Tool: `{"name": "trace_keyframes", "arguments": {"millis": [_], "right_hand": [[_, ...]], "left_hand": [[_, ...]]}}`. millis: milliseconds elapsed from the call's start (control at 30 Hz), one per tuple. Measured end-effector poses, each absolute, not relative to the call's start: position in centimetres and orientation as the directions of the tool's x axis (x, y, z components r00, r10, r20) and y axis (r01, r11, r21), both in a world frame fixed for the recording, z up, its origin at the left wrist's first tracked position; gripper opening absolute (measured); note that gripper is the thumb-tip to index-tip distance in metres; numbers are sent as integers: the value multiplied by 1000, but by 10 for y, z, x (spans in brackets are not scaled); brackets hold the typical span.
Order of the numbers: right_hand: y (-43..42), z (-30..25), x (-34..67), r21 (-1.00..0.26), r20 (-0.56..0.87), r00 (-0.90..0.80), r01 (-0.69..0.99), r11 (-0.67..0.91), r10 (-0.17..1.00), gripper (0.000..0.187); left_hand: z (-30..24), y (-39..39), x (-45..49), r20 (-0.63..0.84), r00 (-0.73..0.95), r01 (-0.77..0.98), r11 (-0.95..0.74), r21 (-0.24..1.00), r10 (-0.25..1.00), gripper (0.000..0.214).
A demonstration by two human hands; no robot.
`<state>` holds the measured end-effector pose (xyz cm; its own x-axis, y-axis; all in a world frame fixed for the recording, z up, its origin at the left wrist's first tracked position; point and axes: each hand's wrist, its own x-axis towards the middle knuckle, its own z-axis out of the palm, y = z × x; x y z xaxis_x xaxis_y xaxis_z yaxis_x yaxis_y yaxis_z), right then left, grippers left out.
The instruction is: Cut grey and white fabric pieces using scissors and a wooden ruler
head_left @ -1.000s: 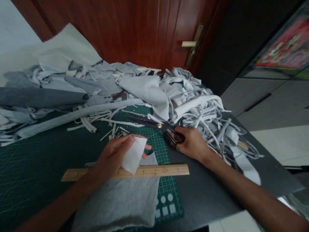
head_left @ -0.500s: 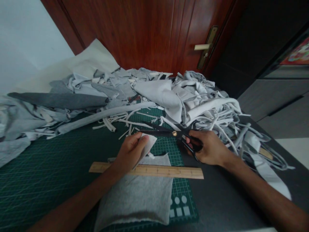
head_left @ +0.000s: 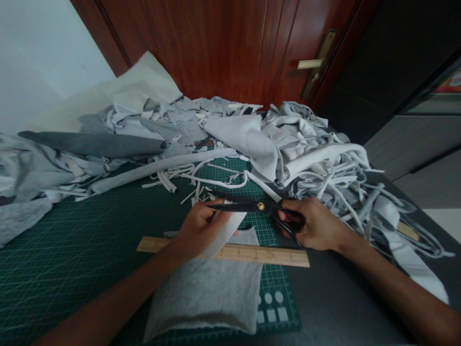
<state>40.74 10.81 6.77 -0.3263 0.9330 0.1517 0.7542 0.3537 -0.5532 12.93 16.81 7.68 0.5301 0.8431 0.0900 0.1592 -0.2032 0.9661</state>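
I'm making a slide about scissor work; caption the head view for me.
Right hand holds black scissors at a white piece pinched in the left hand; wooden ruler across gray cloth.

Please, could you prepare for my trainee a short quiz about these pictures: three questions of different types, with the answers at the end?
1. Which hand holds the scissors?
2. True or false: the ruler lies across the grey cloth.
3. What does the left hand hold?
A) the door handle
B) a white piece
C) the green mat

Key:
1. The right hand.
2. True.
3. B.
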Motion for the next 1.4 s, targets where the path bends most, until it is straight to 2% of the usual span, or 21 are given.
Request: {"name": "trace_keyframes", "arguments": {"millis": [300, 633, 833, 1033, 1267, 1400], "right_hand": [[107, 64, 407, -631, 97, -342, 705, 323, 935, 19], [109, 71, 408, -589, 167, -369, 706, 393, 914, 19], [109, 70, 408, -597, 149, -347, 715, 364, 926, 23], [109, 61, 406, -678, 153, -248, 677, 284, 957, 28], [109, 62, 411, -665, 142, -316, 672, 327, 938, 18], [111, 61, 408, -611, 177, -244, 732, 301, 953, 22]], "left_hand": [[74, 169, 126, 69, 554, 151, -182, 972, 829, 50], [72, 170, 124, 70, 582, 203, -228, 952, 810, 53], [74, 169, 125, 58, 561, 215, -213, 953, 826, 44], [77, 168, 125, 24, 574, 224, -185, 957, 819, 42], [71, 168, 126, 42, 540, 140, -139, 980, 840, 40], [71, 170, 130, -26, 449, 46, 6, 999, 893, 40]]}}
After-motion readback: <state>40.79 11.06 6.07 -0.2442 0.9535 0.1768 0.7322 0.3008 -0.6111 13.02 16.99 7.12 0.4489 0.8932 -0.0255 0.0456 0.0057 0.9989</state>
